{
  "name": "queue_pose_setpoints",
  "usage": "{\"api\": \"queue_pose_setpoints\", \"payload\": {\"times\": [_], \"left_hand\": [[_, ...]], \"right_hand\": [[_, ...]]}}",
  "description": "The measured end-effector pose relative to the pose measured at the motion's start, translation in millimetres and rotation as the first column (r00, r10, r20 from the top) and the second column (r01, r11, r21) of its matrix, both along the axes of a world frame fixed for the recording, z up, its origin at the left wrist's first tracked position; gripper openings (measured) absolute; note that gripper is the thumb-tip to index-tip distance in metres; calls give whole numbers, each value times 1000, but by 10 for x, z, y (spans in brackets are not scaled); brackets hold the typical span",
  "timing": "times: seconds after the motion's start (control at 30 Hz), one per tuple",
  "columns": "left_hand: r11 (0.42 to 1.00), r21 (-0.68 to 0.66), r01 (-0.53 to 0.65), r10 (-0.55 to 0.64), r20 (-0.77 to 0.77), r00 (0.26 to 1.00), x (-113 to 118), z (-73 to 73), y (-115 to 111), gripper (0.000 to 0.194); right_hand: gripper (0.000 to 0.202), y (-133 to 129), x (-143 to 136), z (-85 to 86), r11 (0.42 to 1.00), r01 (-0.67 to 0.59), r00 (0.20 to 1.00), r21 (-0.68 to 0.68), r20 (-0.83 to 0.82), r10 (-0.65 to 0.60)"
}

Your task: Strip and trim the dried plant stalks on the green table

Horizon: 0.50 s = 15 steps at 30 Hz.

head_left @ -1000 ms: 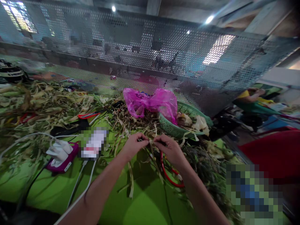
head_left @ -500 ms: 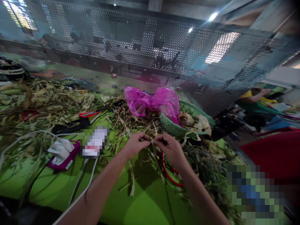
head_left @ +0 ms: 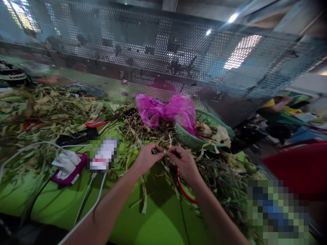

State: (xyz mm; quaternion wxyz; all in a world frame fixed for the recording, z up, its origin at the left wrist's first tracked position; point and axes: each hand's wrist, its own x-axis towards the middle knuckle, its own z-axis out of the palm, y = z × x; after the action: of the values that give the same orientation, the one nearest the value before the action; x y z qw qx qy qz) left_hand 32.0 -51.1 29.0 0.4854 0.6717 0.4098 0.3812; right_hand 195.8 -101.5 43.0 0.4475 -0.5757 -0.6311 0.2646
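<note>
Over the green tabletop (head_left: 153,224), my left hand (head_left: 148,157) and my right hand (head_left: 184,164) meet with their fingertips pinched close together. Between them is a thin dried leaf strip (head_left: 174,183), with ends poking up and trailing below the fingers. Exactly how the strip runs inside the pinch is too small to make out. A red loop (head_left: 182,189) lies just under my right hand, partly covered by it. More dried strips (head_left: 144,197) hang or lie below my left hand. Beyond the hands sits a heap of dry brown scraps (head_left: 143,131).
A pink plastic bag (head_left: 163,110) rests against a green basket (head_left: 186,139) holding dry husks. Leaf piles (head_left: 51,105) spread left, greener stalks (head_left: 224,183) right. A phone (head_left: 104,154), cables and purple power strip (head_left: 75,175) lie left. A perforated metal screen (head_left: 127,51) stands behind.
My two hands have barely moved; the right fingers have shifted slightly left towards the left fingertips, still pinching. Other things stay where they were.
</note>
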Motion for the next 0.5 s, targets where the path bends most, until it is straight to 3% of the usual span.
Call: {"api": "queue_pose_setpoints", "payload": {"times": [0.37,0.5], "left_hand": [[990,98,-100,110,-97,989,13,46,-61,14],[992,110,-67,76,-76,994,12,50,-65,11]], "right_hand": [[18,24,-31,-19,999,22,989,-45,-143,-28],[17,28,-38,-30,999,23,992,-45,-119,-29]]}}
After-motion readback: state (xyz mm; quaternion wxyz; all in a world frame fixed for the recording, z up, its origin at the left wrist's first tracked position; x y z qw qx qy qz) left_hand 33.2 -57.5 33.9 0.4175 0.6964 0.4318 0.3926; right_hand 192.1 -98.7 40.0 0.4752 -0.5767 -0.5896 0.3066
